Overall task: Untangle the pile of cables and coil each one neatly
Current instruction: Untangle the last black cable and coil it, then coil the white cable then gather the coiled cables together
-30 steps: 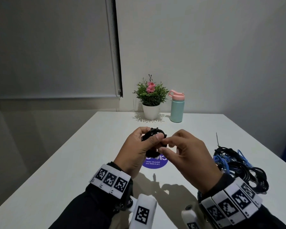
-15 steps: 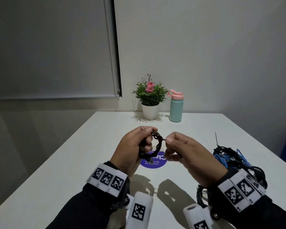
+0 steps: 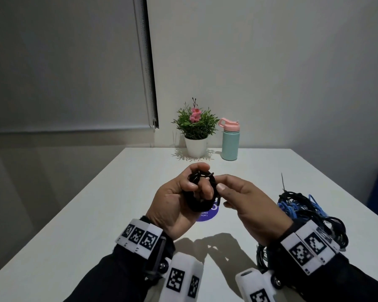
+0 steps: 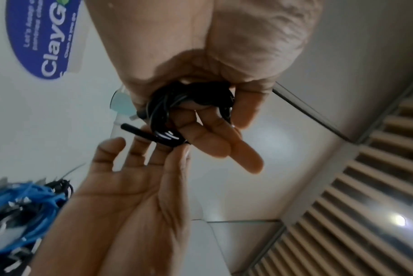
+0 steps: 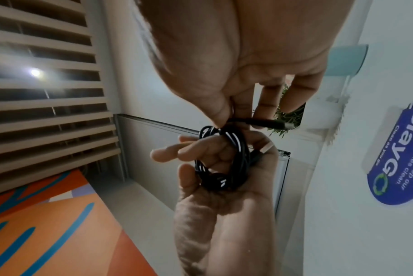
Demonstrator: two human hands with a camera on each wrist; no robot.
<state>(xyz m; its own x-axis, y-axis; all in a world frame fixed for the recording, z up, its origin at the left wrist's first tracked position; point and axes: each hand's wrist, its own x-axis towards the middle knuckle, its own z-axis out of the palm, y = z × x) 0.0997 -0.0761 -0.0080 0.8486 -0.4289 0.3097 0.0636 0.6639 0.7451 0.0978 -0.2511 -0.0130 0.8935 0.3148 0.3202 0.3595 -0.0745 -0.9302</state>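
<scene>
The left hand is gripping a small, glossy black cable coil; the right hand is pinching what looks like its plug end.

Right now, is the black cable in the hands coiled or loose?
Coiled: the black cable forms stacked loops in the left hand; the right hand pinches its plug end.

We see a black coiled cable and a tangled pile of black and blue cables on a white table. The round sticker is purple-blue with white lettering. The bottle is mint green with a pink lid; the plant is green with pink flowers in a white pot. The wrist bands are white with black square patterns.
</scene>
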